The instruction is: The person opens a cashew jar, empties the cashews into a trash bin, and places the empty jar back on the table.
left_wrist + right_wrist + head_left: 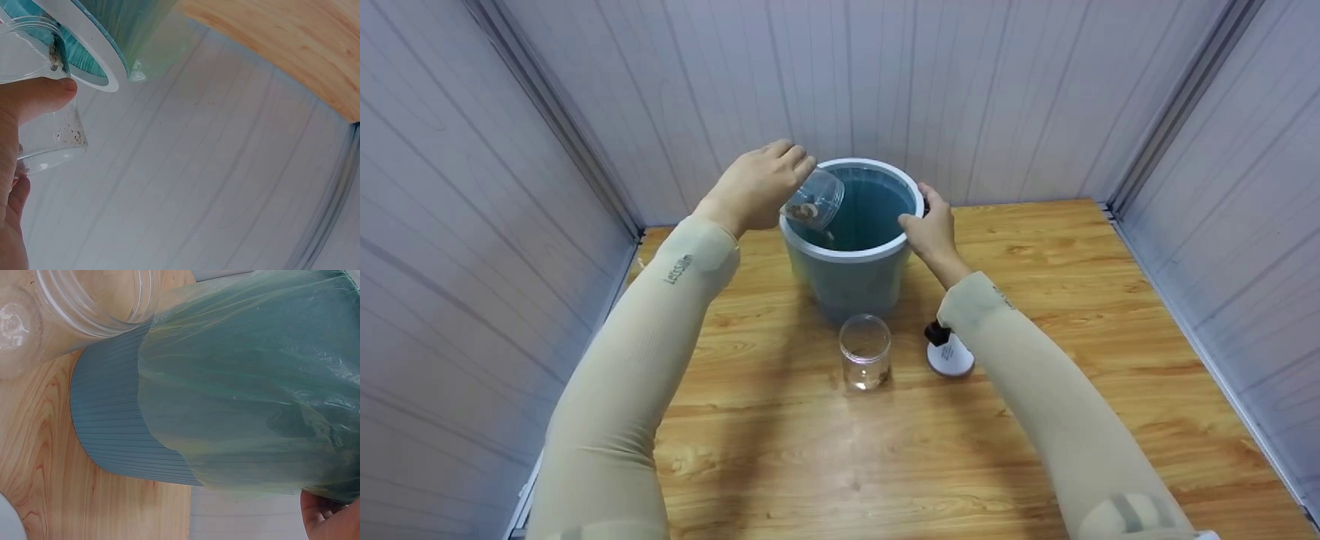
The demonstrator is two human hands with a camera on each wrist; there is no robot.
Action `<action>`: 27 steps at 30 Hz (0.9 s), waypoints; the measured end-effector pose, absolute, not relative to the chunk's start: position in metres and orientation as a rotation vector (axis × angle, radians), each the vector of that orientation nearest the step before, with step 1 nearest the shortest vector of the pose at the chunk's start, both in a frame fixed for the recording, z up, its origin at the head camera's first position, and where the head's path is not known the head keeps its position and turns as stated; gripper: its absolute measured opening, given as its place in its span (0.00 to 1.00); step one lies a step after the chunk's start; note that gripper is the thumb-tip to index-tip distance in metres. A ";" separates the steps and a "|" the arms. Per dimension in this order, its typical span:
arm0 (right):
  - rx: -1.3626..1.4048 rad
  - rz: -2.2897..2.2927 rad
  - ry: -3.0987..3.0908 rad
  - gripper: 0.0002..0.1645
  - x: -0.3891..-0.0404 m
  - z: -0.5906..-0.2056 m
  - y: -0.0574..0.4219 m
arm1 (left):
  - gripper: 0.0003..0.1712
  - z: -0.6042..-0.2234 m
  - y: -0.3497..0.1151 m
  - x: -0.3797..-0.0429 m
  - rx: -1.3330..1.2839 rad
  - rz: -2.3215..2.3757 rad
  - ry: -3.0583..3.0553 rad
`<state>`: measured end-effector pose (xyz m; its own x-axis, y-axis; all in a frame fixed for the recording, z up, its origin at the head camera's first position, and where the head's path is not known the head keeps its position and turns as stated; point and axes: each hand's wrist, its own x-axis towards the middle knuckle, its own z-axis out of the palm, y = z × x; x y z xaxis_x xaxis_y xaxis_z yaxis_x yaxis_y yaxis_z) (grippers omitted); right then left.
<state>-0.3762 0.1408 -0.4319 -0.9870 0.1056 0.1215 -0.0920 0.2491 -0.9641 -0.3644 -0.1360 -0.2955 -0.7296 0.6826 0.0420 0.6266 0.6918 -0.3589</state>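
My left hand (757, 186) grips a clear plastic jar (826, 191) and tips its mouth over the inside of a blue-green trash bin (847, 289). Small brown bits (804, 211) lie in the tilted jar, and a few cling to its wall in the left wrist view. On the bin's right side, my right hand (934, 231) holds the white rim, thumb on top and fingers outside. A thin translucent green bag (242, 394) lines the bin and hangs down over its outer wall.
A second clear jar (865, 352) stands upright and uncovered in front of the bin. Beside it, under my right forearm, is a white disc (951, 358) with a dark object (936, 333) at its edge. Pale panel walls (885, 82) enclose the wooden table (840, 465).
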 end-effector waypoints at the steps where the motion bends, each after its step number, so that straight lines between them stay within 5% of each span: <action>1: -0.012 1.832 -2.347 0.44 -0.376 -0.432 0.141 | 0.47 -0.295 -0.136 -0.364 -1.070 0.492 -2.722; 27: -0.008 1.835 -2.345 0.44 -0.375 -0.432 0.140 | 0.48 -0.296 -0.134 -0.361 -1.150 0.769 -2.617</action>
<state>-0.3752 0.1400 -0.4317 -0.9865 0.1049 0.1254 -0.0965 0.2458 -0.9645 -0.3614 -0.1338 -0.2958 -0.6844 0.7280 -0.0406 0.6343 0.5669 -0.5256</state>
